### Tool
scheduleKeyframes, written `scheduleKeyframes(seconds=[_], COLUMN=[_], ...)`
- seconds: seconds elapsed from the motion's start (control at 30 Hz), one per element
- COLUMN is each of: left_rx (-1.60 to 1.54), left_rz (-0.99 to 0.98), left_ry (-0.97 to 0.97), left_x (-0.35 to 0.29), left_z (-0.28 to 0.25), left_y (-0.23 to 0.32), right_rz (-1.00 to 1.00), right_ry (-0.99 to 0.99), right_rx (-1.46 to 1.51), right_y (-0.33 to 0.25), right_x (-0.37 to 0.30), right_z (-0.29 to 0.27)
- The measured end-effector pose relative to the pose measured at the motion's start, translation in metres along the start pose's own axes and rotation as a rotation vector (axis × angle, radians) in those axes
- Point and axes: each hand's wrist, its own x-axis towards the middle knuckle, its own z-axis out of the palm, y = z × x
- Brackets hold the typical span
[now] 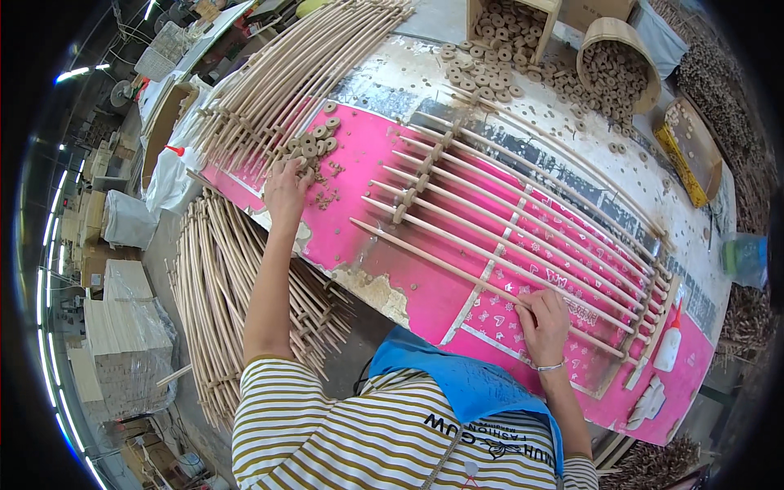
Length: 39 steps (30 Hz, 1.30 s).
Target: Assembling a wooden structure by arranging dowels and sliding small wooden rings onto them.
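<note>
On top of the pink table (pixel 384 237), the left hand (pixel 286 192) reaches far out w/ fingers spread a bit, tips down on a small heap of round wood rings (pixel 312 147). It touches the rings; can't tell if it has one pinched.

The right hand (pixel 543 322) sits closer to the body. Its fingers are curled and pressed down on the nearest long wood stick (pixel 445 261), near that stick's right part. It looks like a hold, not a full fist.

That stick is the front one in a row of thin sticks (pixel 523 204) lying side by side across the table, slanting from upper left to lower right. Some sticks have rings slid on near their left ends. At the right ends the sticks meet a wood bar (pixel 653 306).

Just past that bar stands a white glue bottle (pixel 668 343) w/ a red tip.

Far back on the table are lots more loose rings (pixel 482 69), a wood box (pixel 510 20) full of rings & a round wood tub (pixel 616 61) tipped on its side, rings spilling out.

Finished stick racks are stacked at the back left (pixel 302 73) & more are piled on the floor (pixel 216 286) beside the left arm.
</note>
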Motion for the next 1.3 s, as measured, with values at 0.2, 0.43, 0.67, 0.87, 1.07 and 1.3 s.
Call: scheduleKeyframes(seconds=[0.2, 0.43, 0.67, 0.87, 1.07, 1.3], left_rx=[0.134, -0.066, -0.821, -0.981, -0.949, -0.759], left_rz=[-0.016, 0.009, -0.216, -0.289, -0.281, -0.247], left_ry=[-0.055, 0.059, -0.094, -0.049, -0.040, 0.024], left_x=[0.026, 0.019, -0.032, -0.054, -0.060, -0.072], left_z=[0.026, -0.006, -0.022, -0.023, -0.024, -0.033], left_y=[-0.011, 0.007, 0.087, 0.085, 0.087, 0.094], right_rz=[0.095, 0.116, 0.132, 0.145, 0.111, 0.109], right_ry=[0.014, 0.016, 0.044, 0.029, 0.043, 0.070], right_rx=[0.075, 0.116, 0.125, 0.139, 0.121, 0.081], right_y=[-0.004, -0.009, -0.008, -0.006, -0.007, -0.007], right_x=[-0.001, 0.005, 0.011, 0.010, 0.009, 0.005], right_z=[-0.002, -0.006, -0.009, -0.010, -0.007, -0.007])
